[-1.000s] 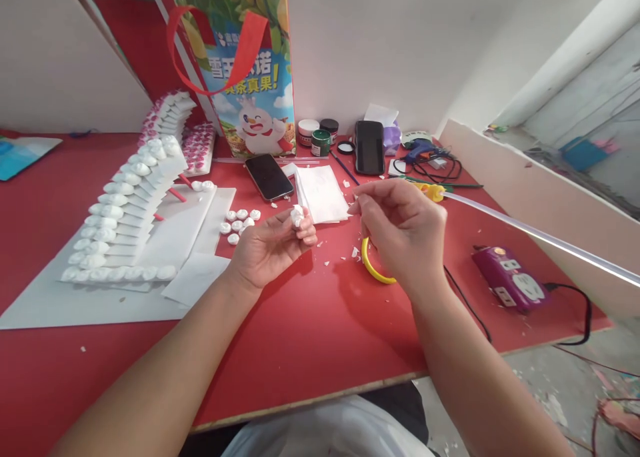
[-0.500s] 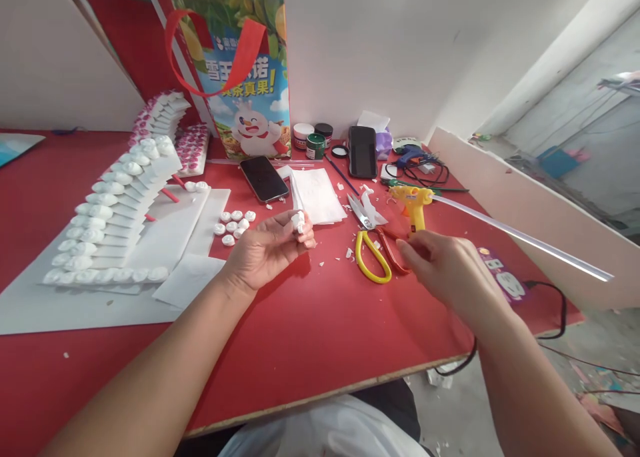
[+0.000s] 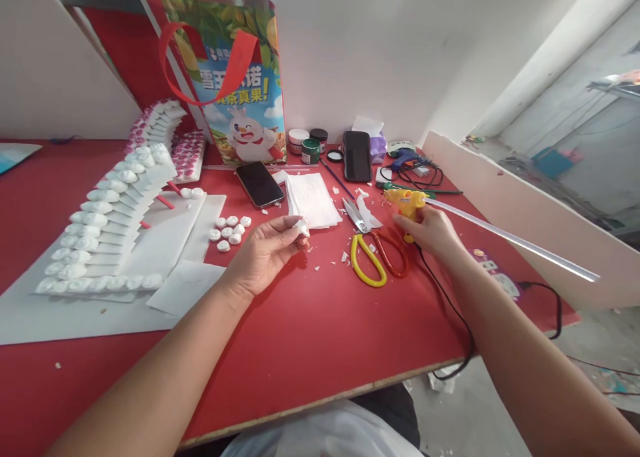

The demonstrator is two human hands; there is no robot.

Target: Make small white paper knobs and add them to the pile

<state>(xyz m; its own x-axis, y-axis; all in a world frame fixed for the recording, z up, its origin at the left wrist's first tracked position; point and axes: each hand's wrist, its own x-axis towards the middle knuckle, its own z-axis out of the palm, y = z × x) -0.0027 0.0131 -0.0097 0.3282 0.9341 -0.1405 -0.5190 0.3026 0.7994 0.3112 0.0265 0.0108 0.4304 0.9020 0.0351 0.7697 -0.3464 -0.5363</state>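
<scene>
In my left hand (image 3: 265, 250) a small piece of rolled white paper (image 3: 301, 227) is pinched between thumb and fingertips, above the red table. My right hand (image 3: 433, 231) is at the yellow hot glue gun (image 3: 406, 201), its thumb and fingers closing round the handle. From the back of the gun a long clear glue stick (image 3: 510, 238) sticks out to the right. Scissors (image 3: 369, 240) with one yellow and one red handle lie with their blades apart, left of the gun. Several small white paper roses (image 3: 229, 232) are grouped left of my left hand.
On the left, a curved fan-like model (image 3: 120, 223) edged with white roses rests on white board (image 3: 30, 320). A phone (image 3: 259, 183), white paper sheets (image 3: 313, 200), paint jars (image 3: 311, 151) and a gift bag (image 3: 245, 127) stand or lie behind. A black cord (image 3: 450, 303) hangs over the table edge.
My right hand has moved forward from beside the scissors' red handle to the glue gun's handle. The left hand still holds the white paper piece, turned slightly. The view has shifted a little.
</scene>
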